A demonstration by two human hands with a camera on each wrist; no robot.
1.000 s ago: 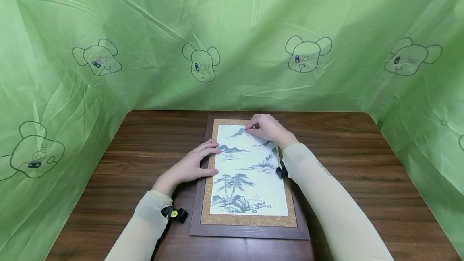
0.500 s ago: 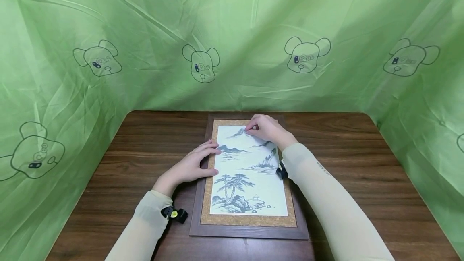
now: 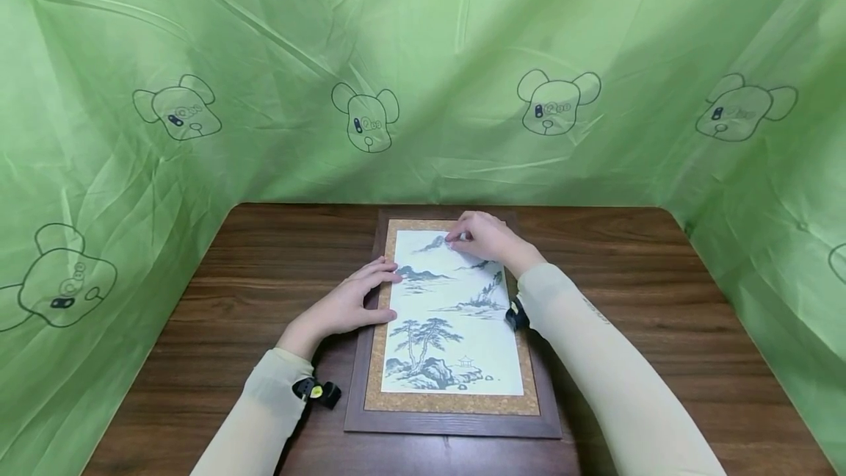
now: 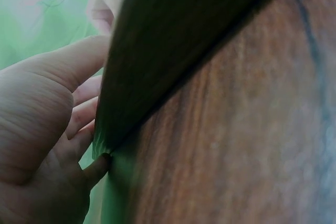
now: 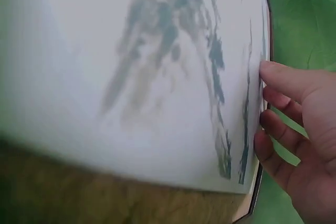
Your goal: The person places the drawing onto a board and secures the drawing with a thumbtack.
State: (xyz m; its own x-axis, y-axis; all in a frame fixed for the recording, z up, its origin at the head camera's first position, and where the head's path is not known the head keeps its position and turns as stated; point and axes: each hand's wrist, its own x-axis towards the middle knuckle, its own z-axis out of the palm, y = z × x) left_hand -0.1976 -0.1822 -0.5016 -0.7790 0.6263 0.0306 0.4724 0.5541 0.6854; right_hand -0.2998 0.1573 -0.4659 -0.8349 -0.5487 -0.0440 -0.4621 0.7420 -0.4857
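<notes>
A white paper with an ink landscape of mountains and pines (image 3: 456,336) lies on a cork board (image 3: 456,402) in a dark wooden frame (image 3: 456,424). My left hand (image 3: 346,300) rests at the board's left side, fingers spread, fingertips on the paper's left edge. In the left wrist view its thumb (image 4: 84,59) lies along the frame's upper edge. At the top of the paper is my right hand (image 3: 485,237), thumb and index fingertips drawn together at the paper's surface. In the right wrist view, I cannot tell whether its fingertips (image 5: 265,69) pinch anything small.
The framed board lies on a dark wood-grain table (image 3: 264,292). A green curtain (image 3: 436,79) with bear-head outlines hangs behind it and on both sides. Small black wrist cameras sit on the left wrist (image 3: 317,391) and under the right wrist (image 3: 515,314).
</notes>
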